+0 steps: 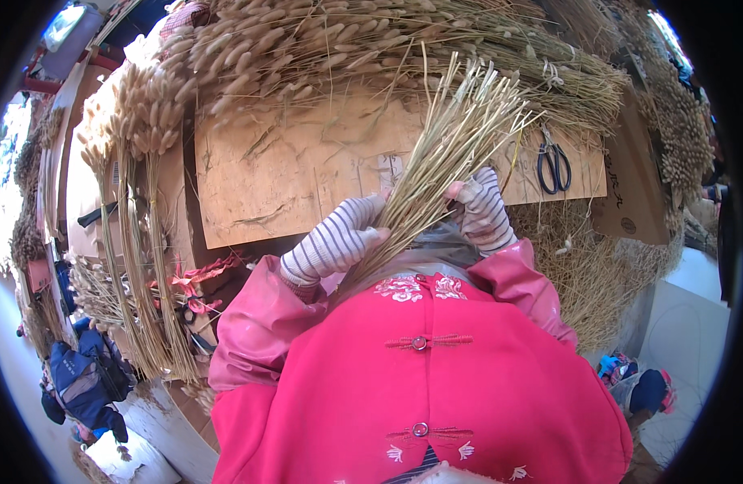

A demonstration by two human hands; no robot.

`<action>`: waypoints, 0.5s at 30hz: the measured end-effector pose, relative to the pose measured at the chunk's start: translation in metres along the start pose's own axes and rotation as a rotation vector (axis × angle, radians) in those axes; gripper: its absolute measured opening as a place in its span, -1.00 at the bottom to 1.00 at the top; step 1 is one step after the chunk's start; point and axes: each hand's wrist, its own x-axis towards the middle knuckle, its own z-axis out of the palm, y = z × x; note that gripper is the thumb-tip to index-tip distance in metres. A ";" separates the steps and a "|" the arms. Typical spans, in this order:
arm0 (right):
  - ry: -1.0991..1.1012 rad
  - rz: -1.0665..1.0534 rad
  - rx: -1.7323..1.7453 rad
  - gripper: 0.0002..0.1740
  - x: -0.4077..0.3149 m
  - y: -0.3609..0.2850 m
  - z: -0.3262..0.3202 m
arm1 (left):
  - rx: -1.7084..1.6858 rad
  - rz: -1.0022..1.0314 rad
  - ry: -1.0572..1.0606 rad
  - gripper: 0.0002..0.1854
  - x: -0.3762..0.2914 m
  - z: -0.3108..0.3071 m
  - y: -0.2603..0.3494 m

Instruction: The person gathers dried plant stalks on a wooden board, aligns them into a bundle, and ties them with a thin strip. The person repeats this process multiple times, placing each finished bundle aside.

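A slanted bundle of dried grass stems (444, 145) is held between my hands, its stem ends fanned out toward the far right of the board. My left hand (341, 233), in a striped fingerless glove, grips the lower left part, thumb across the stems. On the opposite side my right hand (483, 209), gloved alike, has its thumb and curled fingers against the bundle's right edge; some of its fingers are hidden. The bundle's lower end runs beneath my left forearm, out of sight. Behind it lies a wooden board (274, 181) with scattered stem bits.
Dark-handled scissors (553, 160) lie on the board's right side. A large pile of bunny-tail grass (298, 48) covers the far edge. Tied bunches (129, 242) lean at left near red ribbon (196, 281). Loose straw (571, 272) and a cardboard box (631, 181) are at right.
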 end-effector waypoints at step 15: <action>0.007 -0.276 -0.259 -0.79 0.007 -0.003 0.003 | 0.539 0.150 0.424 -0.29 -0.004 0.021 -0.018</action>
